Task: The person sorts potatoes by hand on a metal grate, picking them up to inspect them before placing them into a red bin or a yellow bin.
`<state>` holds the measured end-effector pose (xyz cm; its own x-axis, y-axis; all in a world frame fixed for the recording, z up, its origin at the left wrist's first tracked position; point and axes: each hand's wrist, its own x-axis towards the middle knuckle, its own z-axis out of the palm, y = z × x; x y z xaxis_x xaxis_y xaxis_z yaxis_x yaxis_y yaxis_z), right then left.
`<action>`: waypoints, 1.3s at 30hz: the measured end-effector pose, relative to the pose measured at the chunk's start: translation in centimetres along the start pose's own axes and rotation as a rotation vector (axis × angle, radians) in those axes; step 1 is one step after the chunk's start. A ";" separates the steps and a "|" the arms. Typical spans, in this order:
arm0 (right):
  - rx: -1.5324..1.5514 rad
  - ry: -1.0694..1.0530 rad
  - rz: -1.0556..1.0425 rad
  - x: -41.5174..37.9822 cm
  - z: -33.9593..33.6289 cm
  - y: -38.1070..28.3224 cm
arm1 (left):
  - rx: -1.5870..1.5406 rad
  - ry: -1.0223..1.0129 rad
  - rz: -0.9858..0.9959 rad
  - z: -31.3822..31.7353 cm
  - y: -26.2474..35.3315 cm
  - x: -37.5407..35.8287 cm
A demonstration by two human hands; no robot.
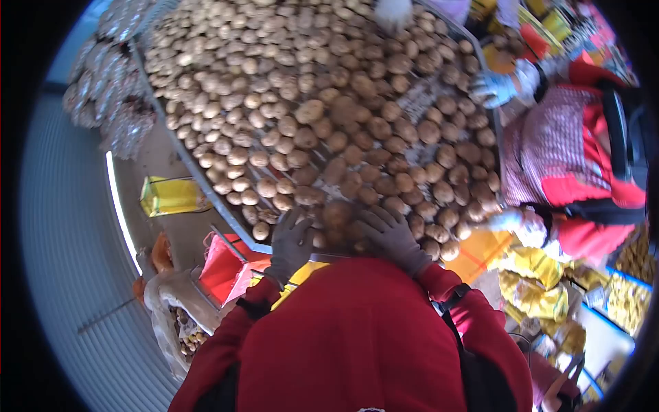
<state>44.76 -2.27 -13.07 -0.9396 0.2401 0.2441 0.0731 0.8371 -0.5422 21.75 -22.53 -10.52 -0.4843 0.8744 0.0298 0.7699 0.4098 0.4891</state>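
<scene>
Round brown potatoes [310, 111] cover a large metal-edged sorting table [180, 147]. My left hand [292, 242], in a grey glove, lies at the near edge with its fingers spread forward beside the potatoes. To its right, my right hand [390, 235], gloved the same way, rests palm down with fingers apart, pointing inward. Between the two hands are a few potatoes [338, 214], partly blurred. Neither hand is closed round a potato. My palms are hidden from view.
A co-worker [559, 147] in red with a checked apron stands at the right edge, gloved hands at the table. Another glove [393, 12] shows at the top. Yellow bag [171, 196] and red bag [223, 264] sit left; filled net sacks [110, 82] are stacked upper left.
</scene>
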 end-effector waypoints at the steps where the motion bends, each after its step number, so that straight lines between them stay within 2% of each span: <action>1: -0.033 -0.027 -0.054 1.7 1.6 0.0 | 0.004 0.004 -0.025 -0.5 -0.5 0.1; 2: -0.056 0.010 -0.088 2.5 2.5 -0.2 | 0.012 -0.038 0.029 -1.0 -1.4 1.1; 5: -0.016 -0.047 -0.076 0.4 2.2 0.9 | 0.118 0.044 0.118 -3.3 -1.5 7.0; 9: -0.182 -0.085 0.133 -4.1 -1.1 2.6 | 0.283 0.139 0.143 -3.9 -0.9 19.0; 11: -0.194 -0.075 0.166 -5.6 -2.0 3.3 | 0.227 0.080 -0.013 -3.3 0.4 24.6; 12: -0.304 -0.073 0.117 -6.1 -2.4 3.2 | 0.158 0.013 -0.031 -2.1 -0.4 26.4; 14: -0.203 -0.097 0.218 -6.3 -3.3 2.3 | 0.012 -0.124 -0.055 0.6 -1.5 29.1; 15: -0.156 -0.114 0.267 -6.3 -3.7 2.1 | 0.078 -0.186 -0.050 1.1 -0.9 29.6; 17: -0.148 -0.039 0.218 -5.0 -4.0 2.6 | 0.209 -0.305 -0.058 -1.2 3.3 27.6; 18: -0.146 -0.012 0.178 -3.5 -4.3 3.3 | 0.154 -0.235 -0.065 -0.2 3.5 26.0; 19: -0.139 0.023 0.136 -1.2 -4.4 4.0 | 0.222 -0.295 0.007 1.0 2.9 24.8; 20: -0.044 0.189 0.048 2.2 -4.8 4.8 | 0.221 -0.336 0.052 1.4 2.9 23.6; 22: -0.101 0.097 0.087 10.6 -7.2 6.5 | 0.146 -0.398 0.112 2.3 3.8 21.1; 24: -0.225 0.210 0.022 17.9 -6.0 10.4 | 0.200 -0.432 0.212 1.5 7.4 18.8; 27: -0.155 0.096 0.059 28.7 -4.9 15.4 | 0.171 0.008 0.299 4.4 7.5 13.4; 28: -0.148 0.056 0.108 30.9 -4.0 16.8 | 0.119 0.045 0.275 3.8 7.2 12.7; 30: -0.332 0.011 0.164 33.7 -3.4 17.1 | 0.012 0.129 0.213 1.6 6.1 11.1; 31: -0.419 -0.015 0.188 34.5 -2.6 17.1 | -0.010 0.160 0.092 1.3 4.3 9.9; 32: -0.410 0.095 0.130 34.3 -1.1 17.0 | -0.029 0.187 -0.030 0.7 1.8 8.2; 35: -0.145 -0.051 0.031 32.4 -1.2 15.4 | 0.190 0.393 -0.296 -2.2 -7.8 2.7; 37: -0.069 0.128 -0.061 28.3 0.3 13.2 | 0.026 0.422 -0.737 -5.9 -11.4 1.0; 39: -0.043 0.105 -0.012 25.1 -0.8 11.5 | 0.310 0.671 -0.812 -2.7 -18.1 -2.5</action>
<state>22.32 13.73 -12.54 -0.9002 0.2785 0.3347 0.0785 0.8600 -0.5043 7.91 -32.89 -17.05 -0.9495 0.0341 0.3120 0.1453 0.9290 0.3405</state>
